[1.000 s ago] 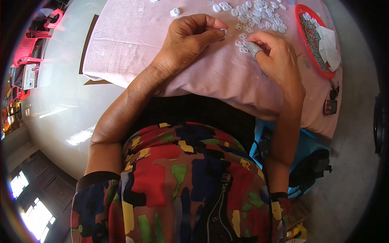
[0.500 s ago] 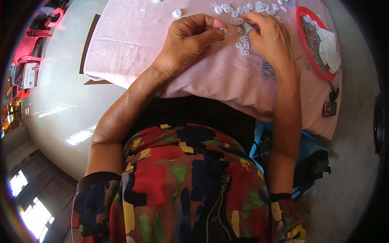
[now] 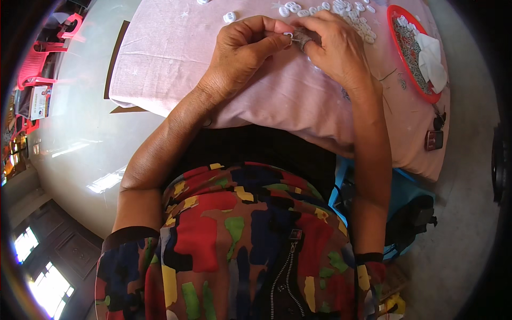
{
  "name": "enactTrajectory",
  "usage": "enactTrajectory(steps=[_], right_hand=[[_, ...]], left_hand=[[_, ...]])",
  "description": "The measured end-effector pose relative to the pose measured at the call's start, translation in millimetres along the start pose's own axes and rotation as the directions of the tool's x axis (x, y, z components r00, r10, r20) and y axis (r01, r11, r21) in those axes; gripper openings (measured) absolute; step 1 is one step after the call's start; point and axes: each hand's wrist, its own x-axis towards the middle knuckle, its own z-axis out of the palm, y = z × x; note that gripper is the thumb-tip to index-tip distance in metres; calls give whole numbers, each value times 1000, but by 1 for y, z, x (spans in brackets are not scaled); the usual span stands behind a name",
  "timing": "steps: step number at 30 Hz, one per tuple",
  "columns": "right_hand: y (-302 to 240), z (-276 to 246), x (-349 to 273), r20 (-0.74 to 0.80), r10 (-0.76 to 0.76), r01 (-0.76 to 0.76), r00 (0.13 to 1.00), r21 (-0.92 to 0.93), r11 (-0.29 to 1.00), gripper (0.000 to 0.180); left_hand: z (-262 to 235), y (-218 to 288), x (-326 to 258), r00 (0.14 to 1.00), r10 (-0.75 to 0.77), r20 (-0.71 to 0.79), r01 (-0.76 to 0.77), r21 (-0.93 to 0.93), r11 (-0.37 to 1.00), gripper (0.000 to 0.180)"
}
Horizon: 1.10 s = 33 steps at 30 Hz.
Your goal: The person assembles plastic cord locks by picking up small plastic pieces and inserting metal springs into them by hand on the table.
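Observation:
Over the pink cloth, my left hand point(image 3: 242, 50) pinches a small white plastic piece point(image 3: 288, 35) between thumb and forefinger. My right hand point(image 3: 338, 50) meets it there, its fingers closed and drawn together at the piece's right side. A grey-brown wrap point(image 3: 302, 39) covers one of the right hand's digits. Something thin and metallic shows between the two hands, too small to name. Beyond the right hand lie many loose white oval pieces point(image 3: 352, 15). More white pieces and a small heap of metal parts are mostly hidden beneath that hand.
At the right, a red tray point(image 3: 393, 40) holds small metal parts, white pieces and a crumpled white cloth point(image 3: 432, 64). Near the table's right edge lies a small dark red device point(image 3: 433, 140). A blue bag point(image 3: 408, 200) is below the table; pink chairs point(image 3: 36, 65) stand at far left.
My right hand has moved left, from the loose white pieces to my left fingertips. It now covers the small group of white pieces and most of the metal heap.

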Motion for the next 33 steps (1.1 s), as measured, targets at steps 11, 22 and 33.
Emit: enactTrajectory(steps=[11, 22, 33], right_hand=[[10, -1, -12, -182, 18, 12, 983, 161, 987, 29], [1, -5, -21, -30, 85, -47, 996, 626, 778, 26], [2, 3, -20, 50, 71, -84, 996, 770, 633, 30]], left_hand=[[0, 3, -1, 999, -32, -1, 33, 16, 999, 15], [-3, 2, -1, 999, -34, -8, 34, -44, 998, 15], [-2, 0, -2, 998, -20, 66, 25, -80, 997, 16]])
